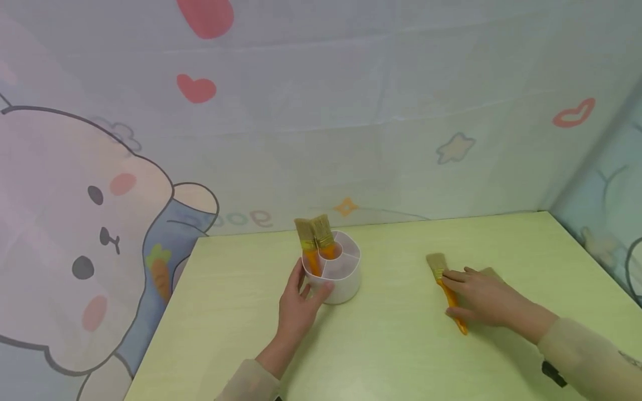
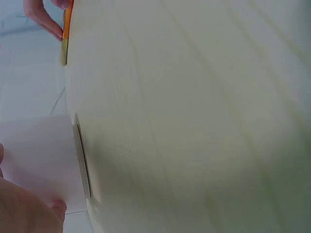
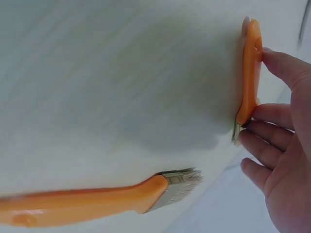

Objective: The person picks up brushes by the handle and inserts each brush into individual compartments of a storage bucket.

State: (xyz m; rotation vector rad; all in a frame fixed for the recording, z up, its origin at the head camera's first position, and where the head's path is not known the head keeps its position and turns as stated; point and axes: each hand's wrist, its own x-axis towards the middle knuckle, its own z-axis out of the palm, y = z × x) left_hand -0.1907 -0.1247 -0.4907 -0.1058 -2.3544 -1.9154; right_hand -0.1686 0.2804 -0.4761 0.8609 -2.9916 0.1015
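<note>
My left hand [image 1: 298,307] grips a white round divided brush holder [image 1: 343,289] by its left side, thumb on the front wall. Two flat paintbrushes [image 1: 312,264] with orange handles stand in it, bristles up, one in an outer section and one in the centre ring. Over to the right, my right hand [image 1: 484,298] touches another orange-handled paintbrush [image 1: 453,301] lying on the table. The right wrist view shows its thumb at the handle and the other fingers extended near the ferrule. Beside that hand lies one more paintbrush [image 3: 97,199], mostly hidden by the hand in the head view.
The pale yellow-green table [image 1: 391,345] ends at a printed cloth backdrop [image 1: 321,139] with hearts and a cartoon bear. Another cloth [image 1: 614,223] hangs along the right side. A dark curved line [image 1: 629,273] shows at the far right edge.
</note>
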